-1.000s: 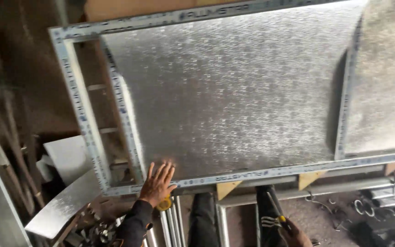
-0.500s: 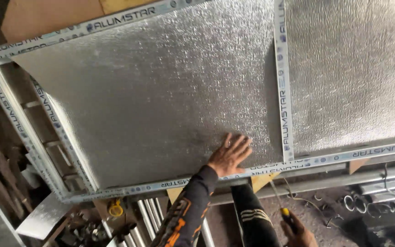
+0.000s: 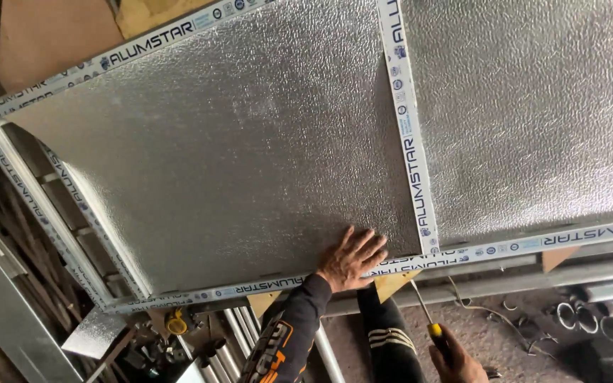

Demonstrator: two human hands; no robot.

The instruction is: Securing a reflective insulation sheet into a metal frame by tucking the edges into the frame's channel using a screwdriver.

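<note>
A large embossed aluminium sheet [image 3: 235, 156] lies inside a metal frame [image 3: 406, 142] with film-covered profiles. My left hand [image 3: 351, 258] rests flat on the sheet near the frame's near edge, fingers spread, beside the middle upright bar. My right hand [image 3: 455, 360] is low at the bottom edge of the view, closed around a screwdriver [image 3: 426, 315] with a yellow and black handle, its tip pointing up toward the frame's underside. A second embossed panel [image 3: 533, 106] fills the frame to the right.
Metal tubes [image 3: 235, 333] and a long pipe [image 3: 519, 280] lie under the frame. Wooden blocks [image 3: 395, 282] support the frame's near edge. A yellow tape measure [image 3: 177, 324] sits at lower left. Sheet offcuts [image 3: 8, 312] lean at the left; wire rings [image 3: 576, 315] lie at right.
My left hand has slid right along the near edge toward the middle bar. The view has shifted right and closer. My right hand still holds the screwdriver.
</note>
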